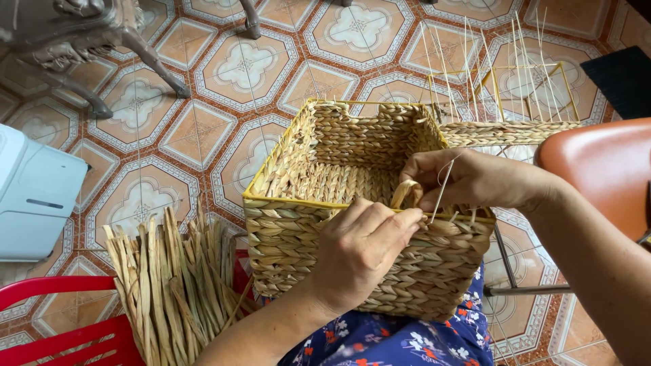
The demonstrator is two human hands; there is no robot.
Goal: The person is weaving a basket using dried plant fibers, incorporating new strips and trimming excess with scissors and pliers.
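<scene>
A square woven straw basket [298,224] with a yellow wire rim rests on my lap. My left hand [363,247] grips the near wall at the rim, fingers curled over a straw strand. My right hand [468,179] pinches a looped flat straw strand [405,193] at the rim's near right side, and thin pale strands stick up beside its fingers. The basket's inside is woven and holds nothing.
A bundle of dried straw strips [173,278] stands on a red plastic chair [61,318] at the lower left. A second basket frame [515,122] with upright thin rods stands behind. An orange chair [603,169] is at right, a white appliance [34,196] at left, on tiled floor.
</scene>
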